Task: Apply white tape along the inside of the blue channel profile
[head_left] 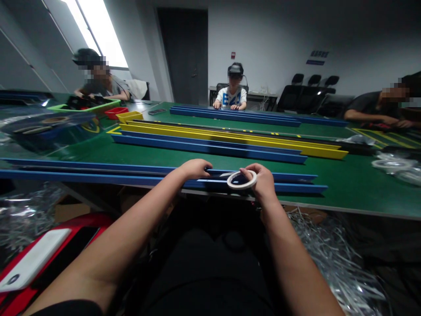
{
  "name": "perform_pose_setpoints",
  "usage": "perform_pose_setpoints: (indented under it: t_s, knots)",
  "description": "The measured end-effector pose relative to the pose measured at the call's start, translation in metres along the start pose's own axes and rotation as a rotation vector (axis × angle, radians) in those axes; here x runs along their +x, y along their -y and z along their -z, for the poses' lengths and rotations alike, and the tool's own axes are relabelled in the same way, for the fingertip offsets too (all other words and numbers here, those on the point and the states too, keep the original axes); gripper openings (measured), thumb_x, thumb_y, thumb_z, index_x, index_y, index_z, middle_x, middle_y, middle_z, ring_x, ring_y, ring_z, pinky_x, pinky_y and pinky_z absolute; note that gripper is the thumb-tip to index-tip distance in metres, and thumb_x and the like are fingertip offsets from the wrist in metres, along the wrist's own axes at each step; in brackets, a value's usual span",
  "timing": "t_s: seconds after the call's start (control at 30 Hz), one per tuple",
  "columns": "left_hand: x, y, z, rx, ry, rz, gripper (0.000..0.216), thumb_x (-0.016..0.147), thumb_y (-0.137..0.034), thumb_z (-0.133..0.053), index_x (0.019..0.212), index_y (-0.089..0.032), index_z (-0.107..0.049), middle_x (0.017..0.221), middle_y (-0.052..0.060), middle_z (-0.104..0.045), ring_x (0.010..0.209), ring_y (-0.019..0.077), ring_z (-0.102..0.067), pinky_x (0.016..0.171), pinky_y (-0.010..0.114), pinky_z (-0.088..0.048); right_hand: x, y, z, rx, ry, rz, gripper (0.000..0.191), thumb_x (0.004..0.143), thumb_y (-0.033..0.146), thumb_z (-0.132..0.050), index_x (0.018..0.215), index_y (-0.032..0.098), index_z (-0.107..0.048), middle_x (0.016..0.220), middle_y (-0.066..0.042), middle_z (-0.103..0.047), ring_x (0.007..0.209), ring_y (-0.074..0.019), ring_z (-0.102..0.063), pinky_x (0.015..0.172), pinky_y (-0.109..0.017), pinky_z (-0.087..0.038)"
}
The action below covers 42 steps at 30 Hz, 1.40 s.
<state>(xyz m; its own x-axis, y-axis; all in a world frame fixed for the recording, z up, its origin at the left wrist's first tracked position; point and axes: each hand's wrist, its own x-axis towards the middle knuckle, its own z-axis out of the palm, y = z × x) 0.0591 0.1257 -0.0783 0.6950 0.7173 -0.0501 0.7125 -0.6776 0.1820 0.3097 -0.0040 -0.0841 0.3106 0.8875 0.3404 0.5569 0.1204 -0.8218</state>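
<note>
My right hand (264, 182) grips a roll of white tape (241, 187) between thumb and fingers, above the near blue channel rails. A short pale strip of tape (226, 174) runs from the roll toward my left hand (194, 169). That hand is curled over the rails, thumb and fingertip close together; what lies between them is too dark to make out. Below both hands, a blue channel rail (289, 188) lies along the table's front edge, with a second blue rail (82, 165) just behind it.
Farther back on the green table (345, 184) lie yellow rails (329, 151), blue rails (210, 147) and a black rail (355, 147). Tape rolls in plastic (394, 164) sit at right, a large wrapped roll (49, 127) at left. Three people sit around the table. Shredded strips (329, 254) lie below.
</note>
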Motion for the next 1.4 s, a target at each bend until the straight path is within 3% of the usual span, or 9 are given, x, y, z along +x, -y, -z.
perform_pose_setpoints:
  t_s: [0.27, 0.47, 0.6, 0.77, 1.03, 1.23, 1.4]
  knots:
    - [0.0, 0.001, 0.0, -0.001, 0.004, 0.018, 0.04, 0.077, -0.042, -0.06, 0.114, -0.029, -0.069, 0.109, 0.002, -0.073, 0.092, 0.0205, -0.065, 0.07, 0.025, -0.044, 0.0, 0.003, 0.017, -0.034, -0.022, 0.009, 0.051, 0.079, 0.068, -0.061, 0.075, 0.018, -0.07, 0.065, -0.003, -0.067, 0.061, -0.0178, -0.058, 0.057, -0.027, -0.038]
    - [0.0, 0.002, 0.001, -0.006, 0.007, 0.011, 0.041, 0.077, -0.045, -0.06, 0.113, -0.028, -0.069, 0.106, 0.002, -0.074, 0.09, 0.0209, -0.066, 0.068, 0.025, -0.044, 0.003, 0.001, 0.051, -0.19, -0.239, 0.037, 0.053, 0.081, 0.068, -0.058, 0.081, 0.017, -0.071, 0.069, -0.005, -0.069, 0.064, -0.0187, -0.059, 0.062, -0.028, -0.04]
    - [-0.001, 0.001, 0.001, 0.003, -0.004, 0.001, 0.04, 0.078, -0.045, -0.059, 0.112, -0.028, -0.07, 0.103, 0.002, -0.074, 0.088, 0.0205, -0.066, 0.065, 0.025, -0.042, 0.007, -0.008, 0.069, -0.299, -0.299, 0.026, 0.05, 0.081, 0.067, -0.059, 0.078, 0.018, -0.07, 0.067, -0.004, -0.068, 0.061, -0.018, -0.058, 0.061, -0.028, -0.039]
    - [-0.001, 0.001, 0.001, 0.011, -0.008, -0.012, 0.038, 0.078, -0.046, -0.058, 0.108, -0.027, -0.071, 0.101, 0.002, -0.074, 0.085, 0.0201, -0.065, 0.065, 0.025, -0.041, 0.013, -0.025, 0.076, -0.541, -0.132, 0.015, 0.049, 0.083, 0.066, -0.054, 0.069, 0.021, -0.067, 0.059, -0.003, -0.062, 0.057, -0.0175, -0.053, 0.056, -0.029, -0.033]
    - [0.0, 0.0, 0.002, 0.019, -0.008, -0.008, 0.035, 0.078, -0.047, -0.058, 0.104, -0.027, -0.07, 0.096, 0.001, -0.074, 0.08, 0.0192, -0.064, 0.06, 0.026, -0.039, 0.019, -0.047, 0.076, -0.772, 0.073, -0.054, 0.028, 0.082, 0.049, -0.058, 0.091, 0.028, -0.074, 0.082, -0.005, -0.071, 0.072, -0.0206, -0.058, 0.057, -0.029, -0.032]
    - [-0.002, -0.002, 0.003, 0.011, -0.003, -0.01, 0.034, 0.078, -0.045, -0.059, 0.104, -0.027, -0.069, 0.099, 0.001, -0.074, 0.082, 0.0193, -0.065, 0.061, 0.026, -0.039, 0.023, -0.051, 0.077, -0.779, 0.058, -0.059, 0.03, 0.082, 0.051, -0.058, 0.094, 0.028, -0.073, 0.079, -0.005, -0.07, 0.072, -0.0213, -0.06, 0.057, -0.029, -0.034]
    - [0.002, -0.003, 0.003, 0.005, 0.019, 0.008, 0.036, 0.077, -0.044, -0.058, 0.106, -0.026, -0.069, 0.1, 0.002, -0.074, 0.084, 0.0202, -0.065, 0.064, 0.026, -0.042, 0.023, -0.051, 0.074, -0.753, 0.031, -0.059, 0.048, 0.082, 0.048, -0.061, 0.127, 0.033, -0.063, 0.102, -0.006, -0.074, 0.079, -0.0227, -0.064, 0.062, -0.03, -0.038]
